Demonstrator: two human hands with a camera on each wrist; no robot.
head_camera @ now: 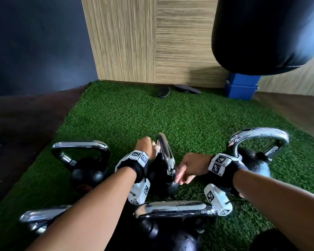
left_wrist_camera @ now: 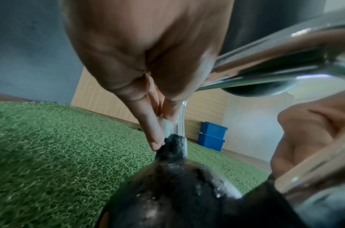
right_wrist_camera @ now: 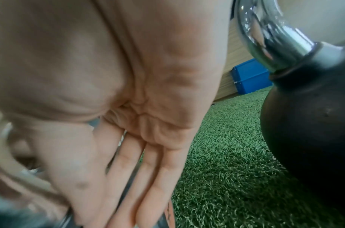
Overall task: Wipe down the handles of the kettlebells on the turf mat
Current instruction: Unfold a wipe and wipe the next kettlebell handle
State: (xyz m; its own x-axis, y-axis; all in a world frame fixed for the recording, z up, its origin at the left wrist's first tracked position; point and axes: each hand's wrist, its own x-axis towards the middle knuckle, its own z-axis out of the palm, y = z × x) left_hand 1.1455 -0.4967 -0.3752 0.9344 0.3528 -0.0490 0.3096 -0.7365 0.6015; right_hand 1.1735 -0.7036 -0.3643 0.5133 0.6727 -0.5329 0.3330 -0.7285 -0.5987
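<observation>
Pinching a wipe (left_wrist_camera: 166, 125), left hand (head_camera: 146, 146) rubs chrome handle (head_camera: 166, 154)

My right hand (right_wrist_camera: 113, 95) fills most of the frame, palm to the camera, fingers (right_wrist_camera: 154, 177) straight and pointing down. Behind them runs a chrome handle (right_wrist_camera: 132, 182), blurred; whether they touch it I cannot tell. To the right a black kettlebell (right_wrist_camera: 308, 131) stands on the turf (right_wrist_camera: 222, 169). A blue box (right_wrist_camera: 249, 77) sits beyond, against a wood wall (right_wrist_camera: 229, 77).
</observation>
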